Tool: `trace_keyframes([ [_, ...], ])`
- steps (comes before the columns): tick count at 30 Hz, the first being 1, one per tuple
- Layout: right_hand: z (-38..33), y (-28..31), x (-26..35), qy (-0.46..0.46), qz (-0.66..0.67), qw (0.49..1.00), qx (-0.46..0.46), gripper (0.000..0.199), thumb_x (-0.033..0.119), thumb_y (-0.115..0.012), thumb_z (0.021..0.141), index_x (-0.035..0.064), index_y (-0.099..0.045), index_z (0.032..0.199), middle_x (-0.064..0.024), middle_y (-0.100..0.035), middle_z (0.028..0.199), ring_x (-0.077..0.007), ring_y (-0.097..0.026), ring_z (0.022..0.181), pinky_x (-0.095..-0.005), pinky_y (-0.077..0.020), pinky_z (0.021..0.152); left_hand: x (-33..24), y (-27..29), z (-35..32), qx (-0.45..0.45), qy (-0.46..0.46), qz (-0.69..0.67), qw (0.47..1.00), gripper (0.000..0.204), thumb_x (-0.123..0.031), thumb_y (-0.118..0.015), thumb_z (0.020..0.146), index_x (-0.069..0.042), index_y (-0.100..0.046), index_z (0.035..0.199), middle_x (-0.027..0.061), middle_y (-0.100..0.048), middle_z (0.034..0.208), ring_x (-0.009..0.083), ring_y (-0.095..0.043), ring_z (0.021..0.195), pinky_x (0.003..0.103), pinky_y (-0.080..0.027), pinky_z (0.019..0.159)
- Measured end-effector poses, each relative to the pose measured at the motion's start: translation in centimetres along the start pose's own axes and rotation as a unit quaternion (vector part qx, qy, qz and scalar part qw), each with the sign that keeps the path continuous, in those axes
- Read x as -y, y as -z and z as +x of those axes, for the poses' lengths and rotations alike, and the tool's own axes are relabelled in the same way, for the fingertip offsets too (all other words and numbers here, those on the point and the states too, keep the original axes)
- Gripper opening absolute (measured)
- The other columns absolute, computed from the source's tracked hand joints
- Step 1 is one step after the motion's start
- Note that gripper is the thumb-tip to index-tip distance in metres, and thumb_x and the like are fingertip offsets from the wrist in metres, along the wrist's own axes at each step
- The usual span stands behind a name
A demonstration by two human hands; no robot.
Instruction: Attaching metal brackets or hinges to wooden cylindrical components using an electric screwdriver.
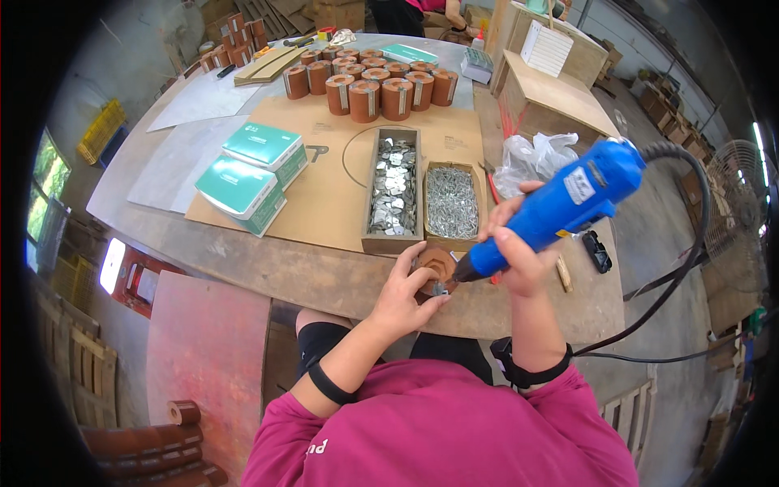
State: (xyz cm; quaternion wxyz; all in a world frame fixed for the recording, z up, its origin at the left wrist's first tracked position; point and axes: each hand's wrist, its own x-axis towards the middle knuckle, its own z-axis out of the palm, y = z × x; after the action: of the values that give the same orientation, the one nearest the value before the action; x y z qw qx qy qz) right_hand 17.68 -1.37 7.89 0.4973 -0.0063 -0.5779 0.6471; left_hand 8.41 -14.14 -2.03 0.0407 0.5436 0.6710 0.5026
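Note:
A reddish-brown round piece (439, 261) with a hollow centre lies at the table's near edge. My left hand (399, 294) is curled against its left side, with fingertips on its top and the thumb close to a small grey metal piece (439, 288). The fingers of my right hand (519, 252) are wrapped around a blue corded power tool (568, 195), held tilted. Its black tip points down-left and reaches the right side of the brown piece; whether it touches is hard to make out. Just beyond stand a wooden box of flat metal plates (393, 187) and a carton of small metal fasteners (452, 203).
Several brown cylinders (364, 100) stand at the back of the table. Green-and-white boxes (247, 187) sit to the left. On the right are a clear plastic bag (535, 158), a black object (597, 252) and the tool's cable (704, 203). Another person (414, 16) is at the far side.

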Motion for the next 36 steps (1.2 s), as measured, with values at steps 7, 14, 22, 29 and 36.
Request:
trace_keyframes([
  [7, 0.3, 4.5, 1.5, 0.059, -0.063, 0.992, -0.091, 0.05, -0.001, -0.058, 0.066, -0.0012, -0.036, 0.111, -0.0089, -0.051, 0.074, -0.0157, -0.053, 0.061, -0.0286, -0.0467, 0.059, 0.4, 0.2, -0.1, 0.026, -0.024, -0.042, 0.999, 0.029, -0.011, -0.069, 0.066, -0.001, -0.057, 0.091, 0.0227, -0.037, 0.123, 0.0354, -0.047, 0.106, 0.037, -0.041, 0.087],
  [14, -2.4, 10.1, -1.1, 0.035, -0.192, 0.965, -0.176, 0.05, -0.005, -0.06, 0.067, -0.0015, -0.037, 0.112, -0.0052, -0.051, 0.076, -0.0128, -0.053, 0.065, -0.0267, -0.0464, 0.061, 0.2, 0.5, 0.4, 0.029, -0.018, -0.045, 0.998, 0.029, -0.014, -0.068, 0.065, -0.003, -0.055, 0.089, 0.0229, -0.039, 0.122, 0.0396, -0.042, 0.11, 0.041, -0.037, 0.09],
  [22, -3.8, 12.5, -3.8, -0.009, -0.274, 0.941, -0.199, 0.037, -0.002, -0.063, 0.065, 0.0016, -0.046, 0.097, -0.0049, -0.053, 0.079, -0.0118, -0.054, 0.068, -0.0264, -0.0446, 0.065, -2.4, 0.2, 1.2, 0.007, -0.04, 0.156, 0.987, 0.037, -0.026, -0.071, 0.06, -0.005, -0.053, 0.085, 0.023, -0.039, 0.119, 0.0448, -0.035, 0.112, 0.049, -0.03, 0.094],
  [29, -3.5, 12.8, -3.7, -0.016, -0.283, 0.933, -0.223, 0.03, -0.001, -0.063, 0.064, 0.0031, -0.046, 0.089, -0.004, -0.052, 0.076, -0.0122, -0.054, 0.068, -0.0268, -0.0448, 0.064, -2.6, 1.7, 1.6, 0.138, -0.098, 0.243, 0.955, 0.037, -0.015, -0.071, 0.058, -0.008, -0.053, 0.09, 0.014, -0.039, 0.123, 0.0387, -0.031, 0.118, 0.051, -0.029, 0.093],
  [36, -3.2, 12.4, -3.0, -0.025, -0.255, 0.932, -0.256, 0.028, -0.002, -0.061, 0.067, 0.0024, -0.046, 0.09, -0.0043, -0.051, 0.077, -0.0122, -0.053, 0.066, -0.0254, -0.0452, 0.061, -1.9, 4.4, 0.4, 0.16, 0.098, 0.091, 0.978, 0.049, -0.021, -0.075, 0.059, -0.008, -0.052, 0.1, 0.0234, -0.031, 0.125, 0.0436, -0.042, 0.107, 0.043, -0.04, 0.087],
])
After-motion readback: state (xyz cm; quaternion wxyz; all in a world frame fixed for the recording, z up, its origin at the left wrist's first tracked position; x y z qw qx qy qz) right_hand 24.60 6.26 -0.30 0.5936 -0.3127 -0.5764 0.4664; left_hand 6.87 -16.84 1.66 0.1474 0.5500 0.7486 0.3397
